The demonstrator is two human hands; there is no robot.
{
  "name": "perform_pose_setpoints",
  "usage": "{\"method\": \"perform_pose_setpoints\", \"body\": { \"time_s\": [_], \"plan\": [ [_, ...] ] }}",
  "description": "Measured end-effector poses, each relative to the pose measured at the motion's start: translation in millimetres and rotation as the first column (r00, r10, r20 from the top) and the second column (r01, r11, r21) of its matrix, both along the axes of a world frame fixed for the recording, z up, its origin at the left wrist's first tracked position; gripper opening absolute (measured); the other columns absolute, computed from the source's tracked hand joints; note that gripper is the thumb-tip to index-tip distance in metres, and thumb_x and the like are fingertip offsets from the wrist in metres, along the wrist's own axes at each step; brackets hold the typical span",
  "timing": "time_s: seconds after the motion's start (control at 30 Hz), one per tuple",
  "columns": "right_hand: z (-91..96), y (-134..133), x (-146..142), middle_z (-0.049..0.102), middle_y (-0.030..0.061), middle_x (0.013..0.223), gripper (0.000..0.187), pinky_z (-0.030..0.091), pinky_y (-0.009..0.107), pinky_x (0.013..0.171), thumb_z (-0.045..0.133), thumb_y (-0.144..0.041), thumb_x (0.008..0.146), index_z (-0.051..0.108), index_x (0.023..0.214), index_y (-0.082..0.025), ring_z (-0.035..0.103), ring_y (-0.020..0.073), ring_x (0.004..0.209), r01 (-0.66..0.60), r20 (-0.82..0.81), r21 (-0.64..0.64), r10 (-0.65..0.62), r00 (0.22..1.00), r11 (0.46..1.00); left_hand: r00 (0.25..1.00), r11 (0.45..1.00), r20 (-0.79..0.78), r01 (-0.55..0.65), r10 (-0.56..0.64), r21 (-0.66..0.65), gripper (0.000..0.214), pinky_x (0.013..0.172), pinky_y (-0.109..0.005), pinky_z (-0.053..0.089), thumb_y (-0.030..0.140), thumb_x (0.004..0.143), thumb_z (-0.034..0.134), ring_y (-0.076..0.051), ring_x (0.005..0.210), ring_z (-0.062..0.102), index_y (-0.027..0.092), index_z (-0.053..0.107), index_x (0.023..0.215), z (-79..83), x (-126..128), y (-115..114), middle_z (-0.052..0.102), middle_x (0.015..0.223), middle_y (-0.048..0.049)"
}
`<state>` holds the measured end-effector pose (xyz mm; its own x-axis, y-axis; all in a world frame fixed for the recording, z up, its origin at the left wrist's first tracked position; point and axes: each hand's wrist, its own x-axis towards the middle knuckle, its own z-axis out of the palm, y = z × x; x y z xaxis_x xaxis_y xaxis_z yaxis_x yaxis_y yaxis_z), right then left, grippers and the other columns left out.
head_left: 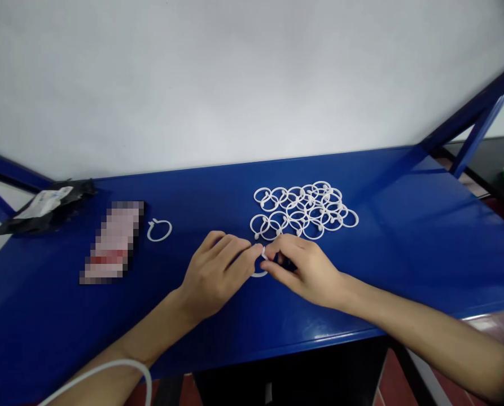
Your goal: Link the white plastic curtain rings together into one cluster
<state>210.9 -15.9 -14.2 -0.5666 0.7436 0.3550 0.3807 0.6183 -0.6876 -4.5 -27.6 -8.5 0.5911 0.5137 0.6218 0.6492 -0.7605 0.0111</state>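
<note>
My left hand (218, 274) and my right hand (309, 268) meet over the middle of the table. Thumbs and fingertips of both pinch a white plastic ring (259, 274) at its small clasp. The lower curve of that ring shows between the hands; the fingers cover the rest. Just beyond them lies a group of overlapping white rings (310, 200), each with a small knob-like clasp, spread flat in rows. Whether the held ring links to this group I cannot tell. Farther left, a single white ring (159, 241) lies apart, with its clasp end sticking up.
Left of the single ring lies a blurred-out flat object (114, 239). A black plastic package with a white label (44, 202) sits at the far left. The blue table (404, 225) meets a pale wall behind. A white cord-like loop (120, 362) crosses my left forearm.
</note>
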Motion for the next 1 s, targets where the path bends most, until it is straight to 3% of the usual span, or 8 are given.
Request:
{"method": "perform_pose_setpoints", "body": {
  "time_s": [0.13,0.27,0.37,0.47,0.63,0.83,0.93,1.0],
  "plan": [
    [2.4,1,1,0.066,-0.0006,0.08,0.008,0.049,0.022,0.062,0.06,-0.026,0.097,0.061,0.096,-0.019,0.06,0.0099,0.068,0.017,-0.081,-0.077,-0.023,0.996,0.997,0.968,0.986,0.23,-0.064,0.099,-0.155,0.024,0.078,-0.03,0.053,0.013,0.089,0.067,-0.015,0.079,0.067,0.015,0.06,0.112,0.0,3,-3,0.071,0.086,-0.0019],
    [4.4,3,2,0.069,0.0005,0.086,0.008,0.05,0.022,0.065,0.059,-0.025,0.099,0.064,0.101,-0.019,0.062,0.0098,0.071,0.019,-0.117,-0.07,-0.027,0.993,0.997,0.896,0.862,0.368,-0.032,0.248,-0.506,0.011,0.076,-0.022,0.056,0.022,0.09,0.069,-0.011,0.079,0.071,0.021,0.066,0.101,2.3,4,-3,0.074,0.089,0.0023],
    [3.1,4,3,0.07,0.0011,0.088,0.009,0.051,0.023,0.068,0.058,-0.024,0.099,0.065,0.099,-0.019,0.064,0.0104,0.076,-0.019,-0.132,-0.036,0.014,0.991,0.999,0.872,0.802,0.423,0.062,0.246,-0.594,0.006,0.076,-0.021,0.058,0.022,0.09,0.07,-0.011,0.079,0.072,0.023,0.069,0.095,1.3,7,-4,0.075,0.088,0.0036],
    [2.1,4,3,0.071,0.0025,0.087,0.011,0.051,0.025,0.068,0.057,-0.025,0.1,0.065,0.097,-0.018,0.063,0.0121,0.075,-0.042,-0.13,0.019,0.044,0.991,0.999,0.857,0.82,0.466,0.096,0.22,-0.564,0.001,0.071,-0.023,0.058,0.022,0.09,0.07,-0.011,0.074,0.07,0.022,0.069,0.089,-0.8,10,-6,0.074,0.083,0.0025],
    [3.2,-1,6,0.071,0.0037,0.083,0.017,0.049,0.029,0.066,0.049,-0.023,0.103,0.065,0.098,-0.018,0.056,0.0143,0.069,-0.101,-0.021,0.138,0.105,0.994,0.985,0.876,0.915,0.479,0.156,0.045,-0.372,0.013,0.066,-0.028,0.054,0.01,0.092,0.064,-0.012,0.068,0.064,0.021,0.066,0.086,-2.3,13,-11,0.071,0.075,0.0023],
    [3.4,0,4,0.069,0.0043,0.078,0.018,0.048,0.028,0.066,0.051,-0.023,0.102,0.065,0.093,-0.016,0.054,0.0145,0.067,-0.111,0.043,0.237,0.104,0.994,0.965,0.913,0.94,0.405,0.173,-0.041,-0.296,0.013,0.07,-0.029,0.052,0.008,0.093,0.062,-0.012,0.071,0.063,0.021,0.064,0.093,-3.4,12,-5,0.072,0.078,0.002],
    [6.9,14,5,0.071,0.0052,0.084,0.017,0.05,0.029,0.072,0.054,-0.026,0.101,0.066,0.095,-0.016,0.06,0.016,0.077,0.033,0.051,0.234,-0.046,0.998,0.972,0.963,0.961,0.268,0.039,0.038,-0.273,0.008,0.079,-0.033,0.053,0.02,0.095,0.063,-0.015,0.08,0.066,0.022,0.066,0.102,0.2,0,10,0.076,0.09,-0.0003],
    [9.5,29,10,0.072,0.006,0.086,0.018,0.05,0.032,0.076,0.055,-0.027,0.1,0.068,0.091,-0.017,0.063,0.0176,0.08,0.192,0.082,0.277,-0.223,0.971,0.941,0.968,0.958,0.132,-0.183,0.215,-0.222,0.012,0.084,-0.038,0.051,0.026,0.097,0.058,-0.02,0.086,0.067,0.022,0.067,0.103,4.6,-19,25,0.076,0.097,-0.0029]
  ]
}}
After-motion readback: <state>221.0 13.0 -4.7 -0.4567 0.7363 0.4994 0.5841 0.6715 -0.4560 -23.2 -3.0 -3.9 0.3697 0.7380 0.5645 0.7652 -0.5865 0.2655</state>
